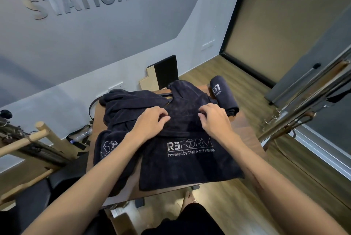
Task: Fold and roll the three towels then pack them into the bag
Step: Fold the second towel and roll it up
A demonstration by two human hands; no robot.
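My left hand (pixel 152 121) and right hand (pixel 214 119) pinch the logo towel (pixel 190 166), hiding its fold; a crumpled towel (pixel 123 109) covers the worktop (pixel 245 130) beside the rolled towel (pixel 225 93).

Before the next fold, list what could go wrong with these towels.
1. The logo towel hangs over the wooden table's near edge; tugging at the fold where the left hand and right hand work could slide it off.
2. The crumpled towel lies partly under it, so both may bunch together.
3. The rolled towel sits near the table's far right edge; a nudge could roll it onto the floor.
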